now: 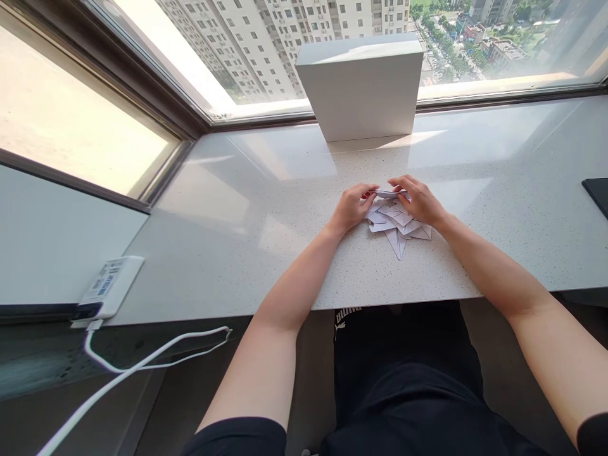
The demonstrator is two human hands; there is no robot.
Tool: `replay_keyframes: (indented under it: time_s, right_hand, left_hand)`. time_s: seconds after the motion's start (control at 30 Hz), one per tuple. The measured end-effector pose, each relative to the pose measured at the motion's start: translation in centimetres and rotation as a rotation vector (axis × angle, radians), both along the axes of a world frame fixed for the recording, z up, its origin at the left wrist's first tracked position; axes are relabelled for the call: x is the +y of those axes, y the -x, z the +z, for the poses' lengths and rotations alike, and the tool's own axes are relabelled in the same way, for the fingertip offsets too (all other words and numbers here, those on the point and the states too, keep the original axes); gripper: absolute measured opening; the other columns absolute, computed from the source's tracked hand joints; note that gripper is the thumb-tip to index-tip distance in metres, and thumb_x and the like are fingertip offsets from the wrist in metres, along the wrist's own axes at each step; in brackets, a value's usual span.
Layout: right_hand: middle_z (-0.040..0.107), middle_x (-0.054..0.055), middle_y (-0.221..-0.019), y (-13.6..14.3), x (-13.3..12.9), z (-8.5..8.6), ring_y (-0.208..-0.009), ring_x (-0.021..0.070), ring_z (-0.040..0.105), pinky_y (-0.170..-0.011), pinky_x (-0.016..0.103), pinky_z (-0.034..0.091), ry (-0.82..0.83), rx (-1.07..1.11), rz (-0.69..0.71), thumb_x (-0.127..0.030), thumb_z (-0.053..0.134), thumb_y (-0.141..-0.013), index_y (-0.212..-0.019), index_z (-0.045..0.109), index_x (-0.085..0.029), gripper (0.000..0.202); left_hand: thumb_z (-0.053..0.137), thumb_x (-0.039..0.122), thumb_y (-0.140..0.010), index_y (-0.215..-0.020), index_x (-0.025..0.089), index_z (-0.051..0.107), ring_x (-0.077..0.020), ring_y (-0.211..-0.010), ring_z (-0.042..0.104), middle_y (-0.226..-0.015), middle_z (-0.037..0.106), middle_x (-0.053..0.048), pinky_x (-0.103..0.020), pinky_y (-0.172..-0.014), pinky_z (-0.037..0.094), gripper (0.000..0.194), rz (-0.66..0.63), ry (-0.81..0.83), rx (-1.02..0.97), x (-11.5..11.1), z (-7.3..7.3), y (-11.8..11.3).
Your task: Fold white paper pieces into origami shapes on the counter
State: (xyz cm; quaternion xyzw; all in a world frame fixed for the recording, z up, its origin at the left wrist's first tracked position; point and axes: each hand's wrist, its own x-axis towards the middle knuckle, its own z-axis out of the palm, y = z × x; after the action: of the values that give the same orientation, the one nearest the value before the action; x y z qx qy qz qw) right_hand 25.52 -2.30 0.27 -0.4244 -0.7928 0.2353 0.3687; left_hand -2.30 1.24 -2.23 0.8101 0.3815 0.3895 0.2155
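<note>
A white folded-paper flower (398, 223) with layered pointed petals lies on the speckled white counter (285, 266), one long point toward me. At its far side my left hand (355, 204) pinches the left end of a raised paper petal (389, 194). My right hand (418, 199) grips the same petal from the right, thumb on the near side and fingers curled over the top. Parts of the petal and the flower's far side are hidden by my fingers.
A large white box (363, 95) stands upright against the window behind the flower. On the left edge sits a white power adapter (111, 285) with a white cable (142, 364) hanging down. A dark flat object (597, 193) lies at the right edge.
</note>
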Motion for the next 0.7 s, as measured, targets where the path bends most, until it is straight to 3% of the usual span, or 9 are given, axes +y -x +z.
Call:
replay_keyframes:
  time_s: [0.17, 0.3, 0.5, 0.57, 0.7]
  right_hand:
    - [0.078, 0.014, -0.152, 0.1, 0.0, 0.0, -0.130, 0.0330, 0.084, -0.125, 0.059, 0.069, 0.021, 0.035, -0.005, -0.032, 0.067, -0.119, -0.148, 0.079, -0.031, 0.031]
    - [0.078, 0.017, -0.154, -0.5, 0.3, 0.1, -0.135, 0.0366, 0.082, -0.124, 0.061, 0.067, -0.052, -0.012, -0.019, -0.028, 0.064, -0.118, -0.154, 0.077, -0.029, 0.038]
    - [0.077, 0.022, -0.158, -2.5, 1.6, -0.4, -0.150, 0.0502, 0.069, -0.131, 0.076, 0.056, -0.094, -0.100, -0.262, -0.035, 0.077, -0.108, -0.155, 0.080, -0.024, 0.049]
    - [0.077, 0.022, -0.153, -3.0, 1.9, -0.8, -0.143, 0.0489, 0.070, -0.128, 0.074, 0.058, -0.038, -0.093, -0.314, -0.039, 0.080, -0.105, -0.150, 0.084, -0.023, 0.047]
    - [0.078, 0.018, -0.130, -3.4, 2.1, -1.0, -0.107, 0.0361, 0.075, -0.110, 0.062, 0.065, 0.046, -0.073, -0.334, -0.046, 0.080, -0.108, -0.137, 0.090, -0.022, 0.038]
  left_hand:
    - [0.077, 0.021, -0.117, -0.134, 0.026, 0.093, -0.0275, -0.125, 0.091, -0.137, 0.095, -0.011, -0.045, -0.115, 0.075, 0.024, 0.021, 0.007, -0.017, -0.2, 0.2, 0.0]
    - [0.078, 0.019, -0.116, -0.128, 0.025, 0.093, -0.0260, -0.119, 0.091, -0.132, 0.095, -0.011, -0.042, -0.109, 0.076, 0.020, 0.013, 0.026, -0.041, -0.2, 0.4, -0.1]
    - [0.076, 0.016, -0.116, -0.127, 0.023, 0.090, -0.0248, -0.118, 0.089, -0.132, 0.094, -0.011, -0.039, -0.106, 0.075, 0.019, 0.064, 0.087, -0.051, -0.1, 0.7, 0.0]
    - [0.075, 0.016, -0.116, -0.126, 0.023, 0.090, -0.0245, -0.116, 0.089, -0.132, 0.094, -0.010, -0.039, -0.106, 0.074, 0.019, 0.092, 0.111, -0.051, -0.1, 0.7, 0.0]
    - [0.075, 0.014, -0.116, -0.123, 0.023, 0.089, -0.0237, -0.111, 0.089, -0.128, 0.095, -0.010, -0.039, -0.103, 0.074, 0.019, 0.098, 0.114, -0.070, 0.1, 0.5, 0.0]
